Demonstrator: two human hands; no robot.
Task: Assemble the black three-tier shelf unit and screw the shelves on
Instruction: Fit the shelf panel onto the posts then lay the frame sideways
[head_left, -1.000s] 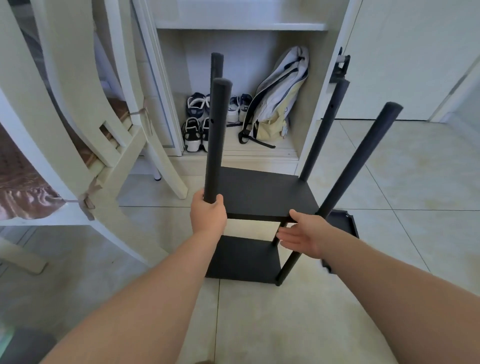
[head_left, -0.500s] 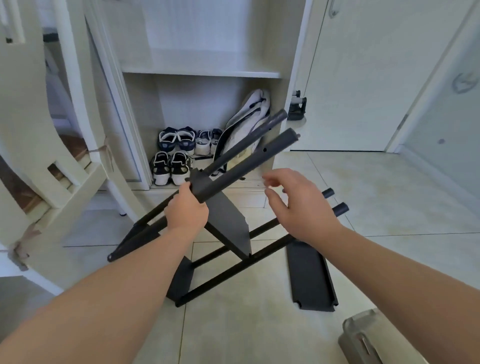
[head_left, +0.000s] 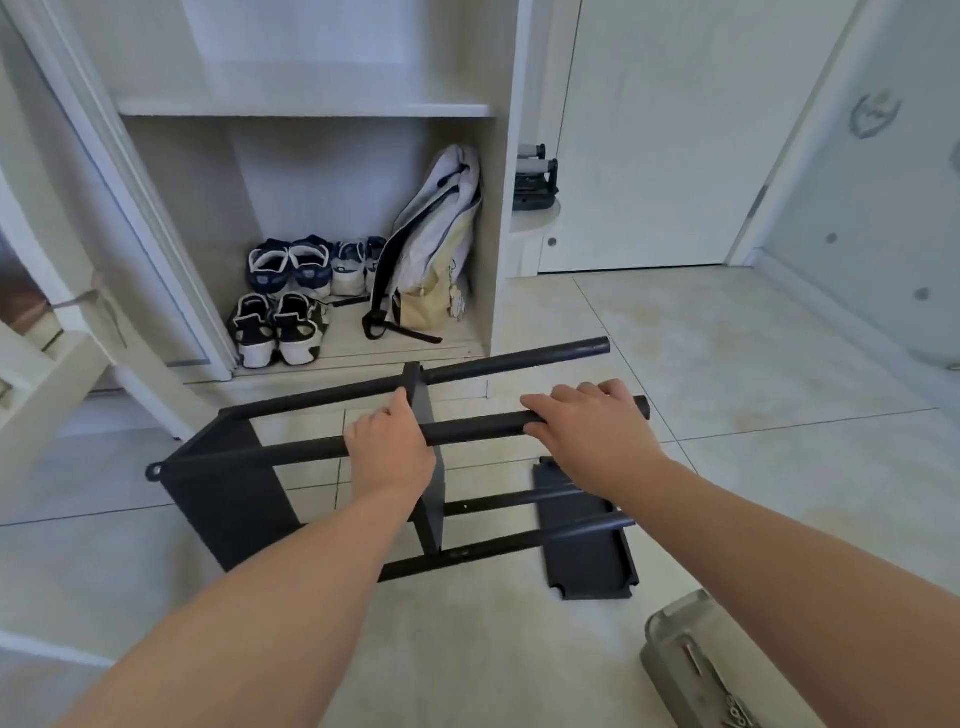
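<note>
Shelf unit (head_left: 322, 467) lies on its side on the floor (head_left: 727, 364). Two shelves are on its poles. One loose shelf (head_left: 587, 556) waits at the right. Left hand (head_left: 389, 452) grips the top near pole; right hand (head_left: 592, 431) rests curled over it.

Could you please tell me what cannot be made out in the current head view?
- Grey tray: cut off by the bottom edge; its small contents are too blurred to identify.
- Loose shelf: partly covered by the frame's poles and the right hand's forearm.
- Pole under left hand: grip area hidden.
</note>
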